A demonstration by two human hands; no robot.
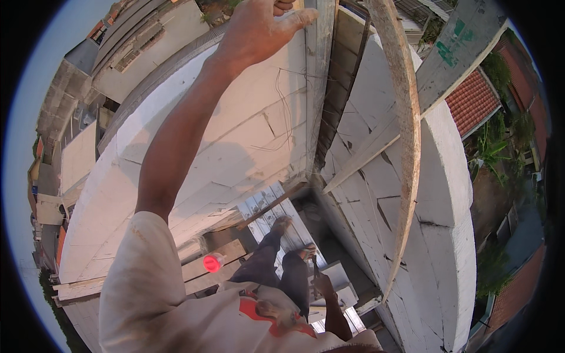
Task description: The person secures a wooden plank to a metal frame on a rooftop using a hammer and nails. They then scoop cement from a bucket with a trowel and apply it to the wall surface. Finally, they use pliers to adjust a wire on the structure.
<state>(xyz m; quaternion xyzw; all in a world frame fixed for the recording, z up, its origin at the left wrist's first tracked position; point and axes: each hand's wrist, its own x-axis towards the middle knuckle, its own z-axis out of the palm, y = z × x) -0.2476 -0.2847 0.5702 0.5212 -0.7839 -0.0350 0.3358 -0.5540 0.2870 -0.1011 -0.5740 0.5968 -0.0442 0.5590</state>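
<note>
My left arm is stretched up to the top edge of the picture, with my left hand [265,26] beside a tall grey wooden board [318,65]. The thumb lies against the board and the other fingers are curled, partly cut off by the picture's edge; what they grip is hidden. Low down, close to my right leg, my right hand [323,286] is closed round a dark, slim hand tool [316,268]. Its exact kind is too small to tell.
Pale block walls [388,194] meet at a corner around the board. A curved timber strip [409,129] and a slanting plank [459,53] cross on the right. Thin wire [288,106] hangs by the left wall. My bare feet stand on ribbed sheeting [268,203], near a red-topped container [213,262].
</note>
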